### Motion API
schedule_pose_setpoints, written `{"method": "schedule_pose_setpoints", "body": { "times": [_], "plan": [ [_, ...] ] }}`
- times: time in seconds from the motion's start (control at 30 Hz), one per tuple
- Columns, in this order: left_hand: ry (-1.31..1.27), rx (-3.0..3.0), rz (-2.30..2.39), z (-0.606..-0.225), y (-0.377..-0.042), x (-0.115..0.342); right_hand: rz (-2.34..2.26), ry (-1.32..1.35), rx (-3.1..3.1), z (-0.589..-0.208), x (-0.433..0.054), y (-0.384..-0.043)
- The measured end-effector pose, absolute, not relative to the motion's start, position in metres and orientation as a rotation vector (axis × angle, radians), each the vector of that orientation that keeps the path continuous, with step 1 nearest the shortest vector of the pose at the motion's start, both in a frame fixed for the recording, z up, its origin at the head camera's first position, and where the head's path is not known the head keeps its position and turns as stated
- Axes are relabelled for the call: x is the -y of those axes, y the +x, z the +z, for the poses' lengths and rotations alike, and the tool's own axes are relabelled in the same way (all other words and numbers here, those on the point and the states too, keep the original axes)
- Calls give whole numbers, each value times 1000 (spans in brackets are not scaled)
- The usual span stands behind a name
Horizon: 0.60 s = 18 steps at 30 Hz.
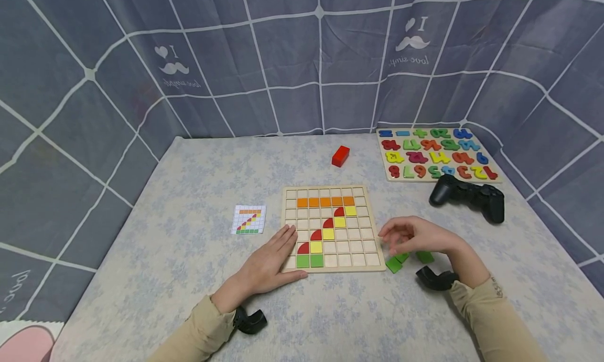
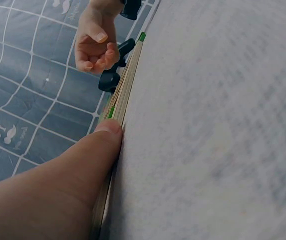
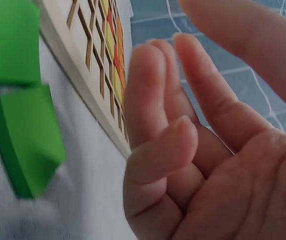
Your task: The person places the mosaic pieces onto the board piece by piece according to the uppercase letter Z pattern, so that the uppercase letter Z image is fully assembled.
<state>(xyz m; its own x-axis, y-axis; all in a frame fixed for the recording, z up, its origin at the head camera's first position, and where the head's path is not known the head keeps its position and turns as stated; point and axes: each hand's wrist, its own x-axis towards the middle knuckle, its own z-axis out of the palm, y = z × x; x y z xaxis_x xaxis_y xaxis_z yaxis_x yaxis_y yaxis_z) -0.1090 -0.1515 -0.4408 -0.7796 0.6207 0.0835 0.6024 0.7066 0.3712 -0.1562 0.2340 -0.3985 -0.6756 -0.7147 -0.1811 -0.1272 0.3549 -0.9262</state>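
Observation:
A wooden grid board [image 1: 349, 246] lies on the table with an orange row [image 1: 325, 202], a diagonal of yellow squares [image 1: 328, 234] and red quarter-round pieces [image 1: 316, 235], and two green squares [image 1: 310, 261] at lower left. My left hand [image 1: 266, 267] rests on its left edge, fingers extended, thumb along the near edge. Just right of the board, my right hand [image 1: 422, 237] hovers above several loose green square tiles [image 1: 394, 265]. In the right wrist view its fingers [image 3: 147, 90] are loosely bent and hold nothing; green tiles [image 3: 30, 140] lie beside them.
A pattern card [image 1: 248, 219] lies left of the board. Behind it sits a red block [image 1: 341, 156]. At the back right are a number puzzle board [image 1: 439, 151] and a black game controller [image 1: 467, 197]. A patterned curtain [image 1: 302, 57] stands behind the table.

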Motion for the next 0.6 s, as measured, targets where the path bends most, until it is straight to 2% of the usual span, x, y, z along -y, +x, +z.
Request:
{"method": "schedule_pose_setpoints", "body": {
  "times": [0.6],
  "plan": [
    [1009, -2846, 592, -439, -108, 152, -1327, -705, -2007, -413, -255, -164]
  ]
}}
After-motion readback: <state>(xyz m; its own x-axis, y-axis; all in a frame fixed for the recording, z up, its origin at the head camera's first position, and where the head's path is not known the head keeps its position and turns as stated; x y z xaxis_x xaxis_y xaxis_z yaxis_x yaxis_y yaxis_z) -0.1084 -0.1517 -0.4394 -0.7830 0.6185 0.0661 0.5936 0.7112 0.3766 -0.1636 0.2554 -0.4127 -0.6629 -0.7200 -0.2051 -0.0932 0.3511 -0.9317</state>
